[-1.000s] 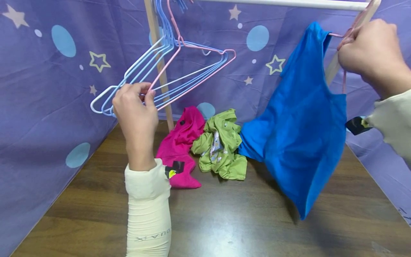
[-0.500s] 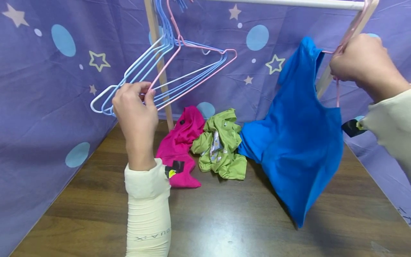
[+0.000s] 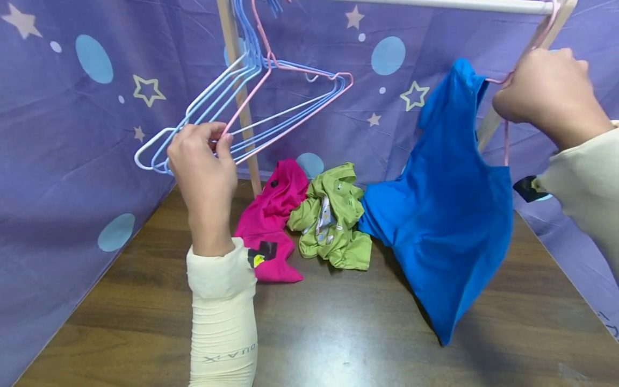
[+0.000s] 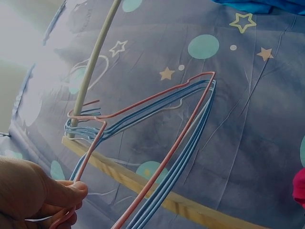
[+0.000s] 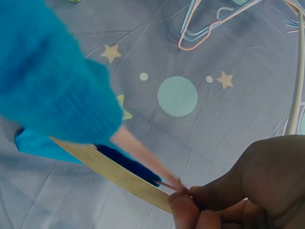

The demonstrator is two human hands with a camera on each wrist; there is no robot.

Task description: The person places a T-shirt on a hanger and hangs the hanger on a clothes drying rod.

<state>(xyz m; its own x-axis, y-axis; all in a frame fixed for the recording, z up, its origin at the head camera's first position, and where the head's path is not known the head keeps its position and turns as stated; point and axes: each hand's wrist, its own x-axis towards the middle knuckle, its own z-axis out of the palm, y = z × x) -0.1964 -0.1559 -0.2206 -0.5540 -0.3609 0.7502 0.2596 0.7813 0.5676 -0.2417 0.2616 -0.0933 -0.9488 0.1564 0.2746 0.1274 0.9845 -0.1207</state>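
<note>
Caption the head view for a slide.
Left hand pinches pastel wire hangers; right hand holds a blue shirt on its pink hanger.

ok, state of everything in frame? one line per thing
left hand: pinching the pink hanger in the bunch
empty hangers: hooked on the rail, swung out sideways
right hand: gripping a pink hanger by the rail
blue top: on that hanger, hem near the table
pink garment: crumpled on the table
green garment: crumpled on the table
rail: horizontal, on wooden posts
</note>
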